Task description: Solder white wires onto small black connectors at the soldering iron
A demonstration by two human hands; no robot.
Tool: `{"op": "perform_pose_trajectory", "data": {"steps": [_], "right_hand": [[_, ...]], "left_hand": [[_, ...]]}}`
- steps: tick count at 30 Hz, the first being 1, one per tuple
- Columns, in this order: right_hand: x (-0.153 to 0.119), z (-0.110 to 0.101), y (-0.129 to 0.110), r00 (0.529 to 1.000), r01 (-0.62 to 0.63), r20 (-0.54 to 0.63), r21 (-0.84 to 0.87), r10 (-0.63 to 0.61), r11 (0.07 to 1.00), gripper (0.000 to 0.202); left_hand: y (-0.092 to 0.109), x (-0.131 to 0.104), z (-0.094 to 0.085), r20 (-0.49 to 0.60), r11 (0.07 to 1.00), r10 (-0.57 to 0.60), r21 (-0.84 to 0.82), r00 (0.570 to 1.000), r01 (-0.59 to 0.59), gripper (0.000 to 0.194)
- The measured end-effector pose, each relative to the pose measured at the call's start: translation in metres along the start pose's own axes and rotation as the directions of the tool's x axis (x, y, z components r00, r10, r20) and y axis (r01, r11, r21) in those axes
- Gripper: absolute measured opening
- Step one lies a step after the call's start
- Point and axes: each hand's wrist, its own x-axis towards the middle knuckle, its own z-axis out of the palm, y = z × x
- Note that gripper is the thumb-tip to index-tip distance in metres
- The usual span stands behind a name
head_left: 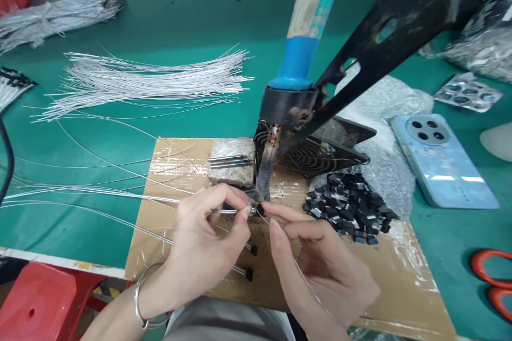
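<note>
My left hand (214,229), with a bracelet at the wrist, pinches thin white wires (164,200) just below the tip of a blue-handled soldering iron (298,58). My right hand (316,261) is close on the right, its fingers closed on a thin wire (308,279) that runs down across the palm. Both sets of fingertips nearly meet under the iron tip (262,186); the small part between them is too hidden to make out. Two black connectors with wires, one of them a black connector (248,275), lie on the cardboard (160,224) below my left hand.
A black bracket (384,37) holds the iron over a fan (320,154). Black connectors (352,208) are piled on the right, near a blue phone (448,160) and red scissors (492,272). A wire bundle (152,80) lies behind; a red stool (44,298) is front left.
</note>
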Motion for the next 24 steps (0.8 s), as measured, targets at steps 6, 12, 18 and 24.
{"op": "perform_pose_trajectory", "data": {"steps": [6, 12, 18, 24], "right_hand": [[0.0002, -0.0008, -0.0014, 0.999, -0.032, 0.003, 0.002, 0.032, 0.999, 0.014], [0.0006, -0.0006, 0.0000, 0.999, -0.033, 0.010, -0.006, 0.033, 0.999, 0.013], [0.0008, 0.0001, -0.0021, 0.999, -0.033, 0.006, -0.010, 0.033, 0.999, 0.013], [0.0006, 0.0010, -0.0013, 1.000, -0.017, -0.009, -0.011, 0.017, 1.000, 0.014]], "left_hand": [[0.0013, 0.0006, 0.0003, 0.002, 1.000, -0.025, -0.015, 1.000, 0.025, 0.014], [-0.0003, 0.0010, 0.0005, 0.011, 0.999, -0.036, -0.026, 0.999, 0.036, 0.014], [0.0018, 0.0007, 0.0004, -0.003, 0.999, -0.021, -0.024, 1.000, 0.021, 0.013], [0.0003, -0.0009, -0.0004, 0.003, 1.000, -0.009, -0.008, 1.000, 0.009, 0.013]]}}
